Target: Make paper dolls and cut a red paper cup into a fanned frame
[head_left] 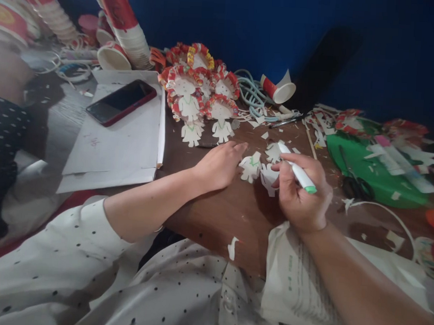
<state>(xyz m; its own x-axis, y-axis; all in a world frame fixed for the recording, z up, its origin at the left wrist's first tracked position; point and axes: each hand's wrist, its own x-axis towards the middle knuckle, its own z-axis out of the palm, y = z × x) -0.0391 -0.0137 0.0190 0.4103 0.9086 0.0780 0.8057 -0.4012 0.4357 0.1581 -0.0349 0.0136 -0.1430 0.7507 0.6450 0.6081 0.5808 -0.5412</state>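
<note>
White dotted cloth of a shirt point(181, 289) fills the bottom of the frame, up to the near edge of the brown table point(214, 215). At lower right a pale printed bag point(294, 278) is set over that edge; a paper scrap point(232, 249) is seen just left of it. Brown wood is left showing from the scrap up to the hands, bounded by the left forearm and the bag.

Centre: the left hand point(219, 165) is laid on the wood, fingers close together; its underside is hidden, so whether anything is held cannot be told. Right of centre, a white marker point(299, 176) with a green end is pinched between thumb and fingers of the right hand point(306, 196), green end toward lower right. Between the hands three small paper cutouts point(251, 167) are grouped closely, the left one marked in green; the rightmost is partly covered by the right hand's fingers.

Right of frame: black-handled scissors point(357, 188) are rested at the edge of a green sheet point(388, 193). Left: a phone point(121, 101) is placed on white board point(112, 152), whose right edge borders the wood.

Farther, upper centre: red-ruffed paper figures point(184, 87) are clustered, beside a coiled cable point(251, 94) and a cut paper cup point(284, 92). Room beyond is closed off by a blue panel point(227, 22).
</note>
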